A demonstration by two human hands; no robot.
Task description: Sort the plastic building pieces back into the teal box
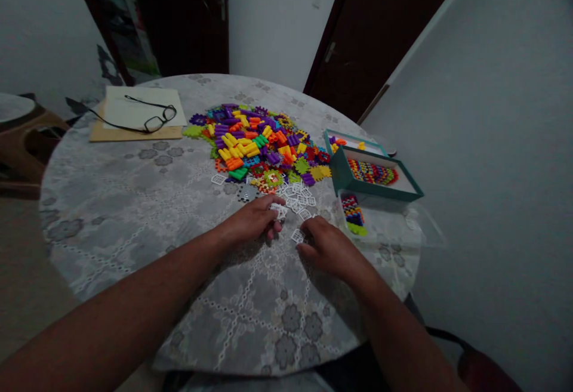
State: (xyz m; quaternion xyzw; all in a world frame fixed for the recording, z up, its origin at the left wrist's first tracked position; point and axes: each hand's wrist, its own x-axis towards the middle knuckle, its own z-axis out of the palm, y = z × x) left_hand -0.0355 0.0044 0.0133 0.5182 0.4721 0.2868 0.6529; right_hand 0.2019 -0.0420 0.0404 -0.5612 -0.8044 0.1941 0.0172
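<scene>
My left hand (pixel 256 219) is closed around some small white lattice pieces (pixel 280 211), held between thumb and fingers just above the table. To its right, my right hand (pixel 329 246) has thumb and index finger at another white lattice piece (pixel 297 236), which looks pinched at its edge. Just beyond both hands lies a loose cluster of the same white lattice pieces (pixel 295 192). Behind it rises a heap of colourful plastic building pieces (pixel 246 141), with yellow, purple, orange and green tubes and gear-shaped plates.
A teal box (pixel 376 186) with rows of coloured pieces stands at the right, its lid (pixel 376 142) behind it. In front sits a clear plastic container (pixel 362 230) with stacked pieces. Glasses (pixel 154 123) rest on papers (pixel 147 96) at the far left of the round table (pixel 111 213).
</scene>
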